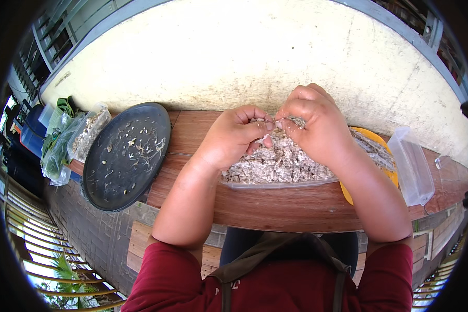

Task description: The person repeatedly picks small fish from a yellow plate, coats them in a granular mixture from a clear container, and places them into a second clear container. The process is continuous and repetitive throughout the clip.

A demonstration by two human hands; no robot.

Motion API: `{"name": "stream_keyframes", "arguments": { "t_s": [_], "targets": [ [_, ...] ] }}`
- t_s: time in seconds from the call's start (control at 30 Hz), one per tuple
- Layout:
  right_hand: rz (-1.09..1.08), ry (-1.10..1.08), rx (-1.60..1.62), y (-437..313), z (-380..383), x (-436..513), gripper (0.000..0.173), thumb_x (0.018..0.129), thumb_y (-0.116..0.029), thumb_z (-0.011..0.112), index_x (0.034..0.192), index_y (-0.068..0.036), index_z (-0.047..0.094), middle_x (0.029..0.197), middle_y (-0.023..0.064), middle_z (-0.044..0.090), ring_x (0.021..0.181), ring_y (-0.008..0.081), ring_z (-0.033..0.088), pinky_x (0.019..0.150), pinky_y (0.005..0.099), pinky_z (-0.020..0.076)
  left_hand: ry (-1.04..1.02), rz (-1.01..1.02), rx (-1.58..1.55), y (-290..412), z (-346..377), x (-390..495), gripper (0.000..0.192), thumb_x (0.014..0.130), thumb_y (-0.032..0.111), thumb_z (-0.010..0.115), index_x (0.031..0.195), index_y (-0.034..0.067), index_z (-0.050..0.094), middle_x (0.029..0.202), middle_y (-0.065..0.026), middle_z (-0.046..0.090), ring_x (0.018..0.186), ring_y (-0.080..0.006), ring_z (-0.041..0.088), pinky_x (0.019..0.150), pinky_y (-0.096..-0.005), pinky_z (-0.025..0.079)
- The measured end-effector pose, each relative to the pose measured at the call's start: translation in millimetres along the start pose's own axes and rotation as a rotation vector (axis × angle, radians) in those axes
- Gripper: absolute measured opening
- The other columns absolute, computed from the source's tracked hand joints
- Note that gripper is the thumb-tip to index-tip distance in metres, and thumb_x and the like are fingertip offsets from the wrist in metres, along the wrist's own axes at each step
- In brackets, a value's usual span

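Observation:
My left hand (240, 134) and my right hand (310, 121) meet over a shallow clear plastic container (280, 185) heaped with pale, crumbly, fibrous material (288, 162). Between my left thumb and forefinger is a small pale piece, too small to name. The fingertips of my right hand pinch at the same spot, close to the left ones, with some whitish bits around them. Bits of pale matter cling to my left fingers. The back edge of the container is hidden behind both hands.
Left on the wooden table (249, 210) lies a round black tray (121, 163) with scattered scraps and root-like strands. Beyond it stand a filled clear container (87, 132) and plastic bags with green leaves (60, 136). Rightward are a yellow plate (347, 194) bearing greyish strips and a clear plastic box (411, 171). A wall rises behind.

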State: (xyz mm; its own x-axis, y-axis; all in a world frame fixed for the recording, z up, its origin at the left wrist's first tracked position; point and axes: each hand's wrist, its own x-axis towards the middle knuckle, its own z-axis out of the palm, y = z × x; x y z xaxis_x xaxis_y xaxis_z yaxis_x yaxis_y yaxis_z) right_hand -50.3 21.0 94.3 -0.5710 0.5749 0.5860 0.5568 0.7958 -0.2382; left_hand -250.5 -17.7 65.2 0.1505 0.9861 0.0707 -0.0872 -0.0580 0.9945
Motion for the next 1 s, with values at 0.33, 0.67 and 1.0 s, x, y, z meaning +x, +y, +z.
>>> {"name": "stream_keyframes", "arguments": {
  "t_s": [0.33, 0.67, 1.0],
  "targets": [
    [0.212, 0.038, 0.373, 1, -6, -2, 0.010, 0.083, -0.001, 0.076, 0.091, -0.006, 0.075, 0.092, 0.0040, 0.067, 0.091, 0.0186, 0.065, 0.083, 0.0330, 0.0517, -0.076, -0.019, -0.265, -2, -6, 4, 0.032, 0.100, 0.011, 0.047, 0.122, -0.007, 0.062, 0.097, -0.0191, 0.073, 0.063, -0.0149, 0.058, 0.053, -0.0261, 0.044],
    [0.266, 0.046, 0.362, 1, 2, -6, 0.007, 0.084, -0.004, 0.075, 0.091, -0.006, 0.075, 0.092, 0.0073, 0.070, 0.091, 0.0222, 0.069, 0.081, 0.0358, 0.0556, -0.137, -0.005, -0.197, -5, -11, 4, 0.034, 0.093, -0.003, 0.061, 0.126, -0.005, 0.059, 0.103, -0.0181, 0.073, 0.076, -0.0171, 0.068, 0.058, -0.0248, 0.051],
    [0.078, 0.045, 0.375, -1, 7, -5, 0.011, 0.080, -0.006, 0.079, 0.090, -0.008, 0.075, 0.089, 0.0053, 0.068, 0.090, 0.0225, 0.067, 0.081, 0.0363, 0.0550, -0.102, -0.013, -0.094, -5, -8, 3, 0.032, 0.090, -0.002, 0.070, 0.121, -0.005, 0.061, 0.093, -0.0109, 0.074, 0.071, -0.0121, 0.065, 0.058, -0.0230, 0.049]
  ]
}}
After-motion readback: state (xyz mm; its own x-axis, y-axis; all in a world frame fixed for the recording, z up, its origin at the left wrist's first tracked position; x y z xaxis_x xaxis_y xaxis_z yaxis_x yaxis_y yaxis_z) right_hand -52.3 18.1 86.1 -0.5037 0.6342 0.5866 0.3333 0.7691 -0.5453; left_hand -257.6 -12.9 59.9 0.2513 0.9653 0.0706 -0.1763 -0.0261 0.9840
